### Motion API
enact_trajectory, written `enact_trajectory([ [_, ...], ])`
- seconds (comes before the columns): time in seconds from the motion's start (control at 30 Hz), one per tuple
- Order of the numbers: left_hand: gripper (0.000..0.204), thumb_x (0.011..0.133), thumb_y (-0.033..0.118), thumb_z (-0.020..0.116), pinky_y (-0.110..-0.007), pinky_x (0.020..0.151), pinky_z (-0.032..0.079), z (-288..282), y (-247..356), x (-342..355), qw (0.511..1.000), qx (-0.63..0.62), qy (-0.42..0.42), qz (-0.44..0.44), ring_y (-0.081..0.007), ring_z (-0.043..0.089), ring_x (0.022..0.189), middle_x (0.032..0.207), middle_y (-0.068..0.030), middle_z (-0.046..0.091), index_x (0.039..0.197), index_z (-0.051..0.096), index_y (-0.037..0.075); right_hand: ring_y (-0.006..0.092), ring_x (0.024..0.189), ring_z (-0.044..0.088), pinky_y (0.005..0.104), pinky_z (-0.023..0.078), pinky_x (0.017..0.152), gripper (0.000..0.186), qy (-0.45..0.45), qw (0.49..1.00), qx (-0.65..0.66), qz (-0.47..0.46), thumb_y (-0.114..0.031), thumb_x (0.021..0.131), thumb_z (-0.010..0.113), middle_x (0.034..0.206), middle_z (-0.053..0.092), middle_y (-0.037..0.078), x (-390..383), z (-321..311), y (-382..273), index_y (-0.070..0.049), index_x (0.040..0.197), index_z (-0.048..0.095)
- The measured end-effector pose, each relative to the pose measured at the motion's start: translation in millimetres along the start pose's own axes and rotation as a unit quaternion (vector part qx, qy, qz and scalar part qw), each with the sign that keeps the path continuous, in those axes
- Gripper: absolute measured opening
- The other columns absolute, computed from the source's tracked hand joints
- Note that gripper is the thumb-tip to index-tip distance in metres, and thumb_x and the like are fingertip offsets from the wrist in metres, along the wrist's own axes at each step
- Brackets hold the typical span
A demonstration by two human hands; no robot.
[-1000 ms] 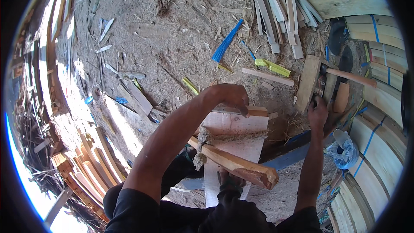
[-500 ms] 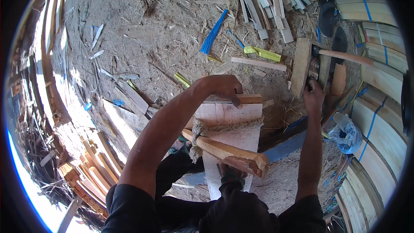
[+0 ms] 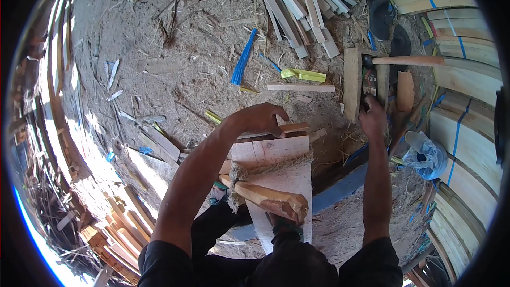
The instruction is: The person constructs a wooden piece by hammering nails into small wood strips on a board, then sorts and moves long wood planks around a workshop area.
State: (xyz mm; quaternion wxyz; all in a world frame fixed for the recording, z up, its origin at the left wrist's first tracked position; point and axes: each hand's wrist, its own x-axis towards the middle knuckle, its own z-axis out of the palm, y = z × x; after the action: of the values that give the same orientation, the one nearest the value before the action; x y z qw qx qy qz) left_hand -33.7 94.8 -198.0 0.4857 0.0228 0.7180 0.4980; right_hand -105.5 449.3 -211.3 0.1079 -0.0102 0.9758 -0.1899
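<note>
My left hand [image 3: 265, 119] is at the top end of a pale board [image 3: 265, 151], thumb over its edge and fingers apart, gripping nothing. A thin wooden strip [image 3: 295, 127] lies just behind that edge. Rope [image 3: 236, 175] is wound about the board and a rough wooden stick [image 3: 271, 199], which slants across it. To the right, my right hand [image 3: 373, 119] reaches into a narrow wooden tray [image 3: 351, 85] beside a small dark labelled packet [image 3: 370, 81]. Its fingers are drawn together; whatever they hold is hidden. A hammer [image 3: 406, 60] lies across the tray's far end.
Cut wooden slats [image 3: 300, 10] are piled at the far side. Strapped board stacks [image 3: 457, 127] line the right, near a clear plastic bag [image 3: 431, 162]. Yellow strapping [image 3: 303, 75], a blue strip [image 3: 244, 57] and dark sandals [image 3: 381, 16] lie on the littered ground.
The view has shifted, so most things sit farther left. My left fingers have lifted and spread from the board's edge. My right hand stays in the tray.
</note>
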Motion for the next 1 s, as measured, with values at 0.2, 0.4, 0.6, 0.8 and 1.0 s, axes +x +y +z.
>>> enact_trajectory([
  [0.2,0.042,0.095,0.040,0.059,-0.036,0.083,0.048,-20,10,-3,0.999,0.017,0.041,-0.020,-0.0215,0.066,0.088,0.095,-0.0116,0.072,0.114,0.065,0.003,0.0408,0.087,0.064,0.0460,0.051,0.073,0.014,0.032,0.999,0.006,-0.024,-0.012,0.080,0.066,0.091,0.067,0.018,0,8,17,-0.007,0.094,0.066],
  [0.4,0.062,0.095,0.056,0.051,-0.044,0.099,0.044,12,-11,4,0.994,0.096,-0.048,-0.015,-0.0369,0.060,0.111,0.121,-0.0210,0.064,0.128,0.060,0.005,0.0402,0.085,0.064,0.0461,0.051,0.071,0.012,0.037,0.999,0.016,-0.023,-0.012,0.080,0.066,0.090,0.067,0.017,-1,10,9,-0.008,0.091,0.065],
  [0.6,0.068,0.089,0.059,0.057,-0.041,0.097,0.044,11,-9,6,0.992,0.068,-0.102,-0.016,-0.0327,0.062,0.109,0.114,-0.0195,0.067,0.125,0.062,0.002,0.0403,0.084,0.064,0.0459,0.050,0.070,0.011,0.043,0.999,0.014,-0.027,-0.012,0.081,0.066,0.088,0.067,0.017,0,7,6,-0.009,0.091,0.065],
  [0.8,0.068,0.085,0.057,0.064,-0.040,0.092,0.045,0,-1,4,0.986,0.072,-0.145,-0.032,-0.0289,0.064,0.101,0.108,-0.0176,0.069,0.123,0.064,0.000,0.0397,0.086,0.065,0.0446,0.051,0.071,0.013,0.021,1.000,0.020,-0.012,-0.015,0.083,0.065,0.092,0.068,0.017,1,8,10,-0.011,0.094,0.066],
  [1.0,0.068,0.085,0.055,0.064,-0.039,0.092,0.046,11,-8,-1,0.994,0.029,-0.105,-0.032,-0.0278,0.063,0.102,0.109,-0.0179,0.068,0.124,0.063,0.000,0.0405,0.087,0.065,0.0473,0.051,0.073,0.015,0.014,0.999,-0.009,0.027,-0.018,0.083,0.064,0.093,0.069,0.016,0,7,4,-0.014,0.097,0.066],
])
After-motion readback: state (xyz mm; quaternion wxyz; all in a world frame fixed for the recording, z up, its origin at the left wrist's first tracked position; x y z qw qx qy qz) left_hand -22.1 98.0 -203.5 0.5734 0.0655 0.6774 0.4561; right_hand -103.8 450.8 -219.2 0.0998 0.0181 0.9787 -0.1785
